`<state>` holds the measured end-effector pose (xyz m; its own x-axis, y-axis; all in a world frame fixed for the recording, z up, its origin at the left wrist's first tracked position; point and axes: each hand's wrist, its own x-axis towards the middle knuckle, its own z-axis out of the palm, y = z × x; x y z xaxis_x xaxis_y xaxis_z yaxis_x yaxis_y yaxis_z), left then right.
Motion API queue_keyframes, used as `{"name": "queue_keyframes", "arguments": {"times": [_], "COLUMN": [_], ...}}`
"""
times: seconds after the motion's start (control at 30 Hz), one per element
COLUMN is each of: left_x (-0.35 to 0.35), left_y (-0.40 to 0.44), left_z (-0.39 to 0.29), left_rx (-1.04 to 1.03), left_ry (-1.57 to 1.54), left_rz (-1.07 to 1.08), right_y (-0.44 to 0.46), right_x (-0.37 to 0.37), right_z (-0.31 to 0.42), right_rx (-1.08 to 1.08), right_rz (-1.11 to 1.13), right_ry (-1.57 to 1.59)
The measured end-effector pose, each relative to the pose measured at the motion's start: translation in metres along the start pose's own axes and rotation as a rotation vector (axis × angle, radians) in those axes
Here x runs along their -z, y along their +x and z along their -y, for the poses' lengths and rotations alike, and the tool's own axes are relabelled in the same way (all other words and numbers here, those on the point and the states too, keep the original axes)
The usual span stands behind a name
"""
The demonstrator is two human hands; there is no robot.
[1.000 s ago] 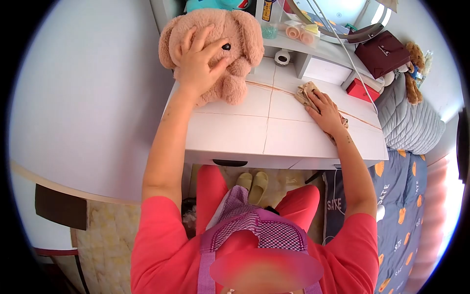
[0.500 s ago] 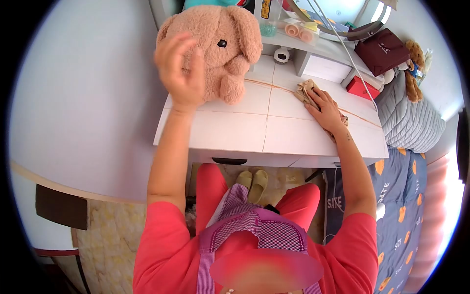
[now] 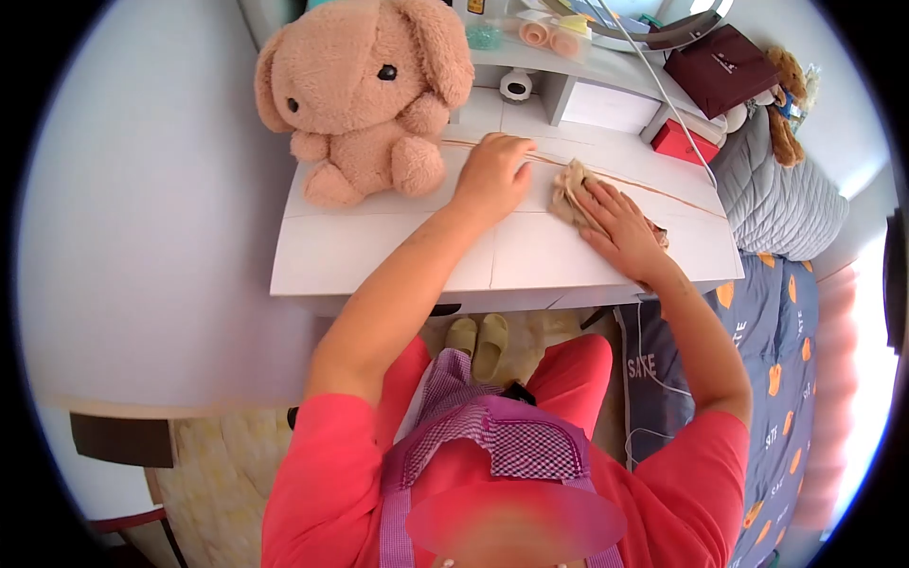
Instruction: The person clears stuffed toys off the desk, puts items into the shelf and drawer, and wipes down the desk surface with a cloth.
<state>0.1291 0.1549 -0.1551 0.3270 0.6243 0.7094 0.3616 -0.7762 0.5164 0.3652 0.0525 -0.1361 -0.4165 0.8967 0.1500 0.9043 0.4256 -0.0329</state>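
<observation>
A pink-brown plush toy with long ears (image 3: pixel 355 104) sits upright at the left end of the white desk (image 3: pixel 398 251). To the right of the toy, my left hand (image 3: pixel 497 170) is over the desk, its fingers partly curled and apart, holding nothing. My right hand (image 3: pixel 620 227) lies spread on a crumpled beige and brown cloth (image 3: pixel 573 194), pressing it against the desktop. Part of the cloth is hidden under the palm.
Behind the desktop stand a shelf with a small white device (image 3: pixel 516 85), pink rolls (image 3: pixel 549 38) and a mirror. A red box (image 3: pixel 684 142), a maroon bag (image 3: pixel 721 68) and a thin white pole (image 3: pixel 653 85) are at the right, beside a bed (image 3: pixel 757 379).
My left hand has let go of the plush toy and moved right, towards the cloth. My right hand stays on the cloth, which is now more bunched. The view has shifted slightly.
</observation>
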Motion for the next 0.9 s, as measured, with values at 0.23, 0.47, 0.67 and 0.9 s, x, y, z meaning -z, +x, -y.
{"name": "queue_keyframes", "arguments": {"times": [0.23,0.47,0.67,0.9], "left_x": [-0.01,-0.02,-0.016,-0.013], "left_y": [-0.007,-0.002,-0.002,-0.006], "left_z": [0.013,0.002,0.01,0.021], "left_rx": [0.154,0.028,-0.011,0.023], "left_ry": [0.046,0.078,0.046,-0.042], "left_rz": [0.044,-0.112,-0.116,-0.092], "right_y": [-0.019,0.07,0.171,0.155], "right_x": [0.004,-0.021,-0.056,-0.044], "right_z": [-0.092,-0.015,0.025,0.061], "right_rx": [-0.279,0.152,0.051,0.042], "right_rz": [0.012,-0.04,-0.088,-0.074], "right_ry": [-0.11,-0.003,0.019,0.027]}}
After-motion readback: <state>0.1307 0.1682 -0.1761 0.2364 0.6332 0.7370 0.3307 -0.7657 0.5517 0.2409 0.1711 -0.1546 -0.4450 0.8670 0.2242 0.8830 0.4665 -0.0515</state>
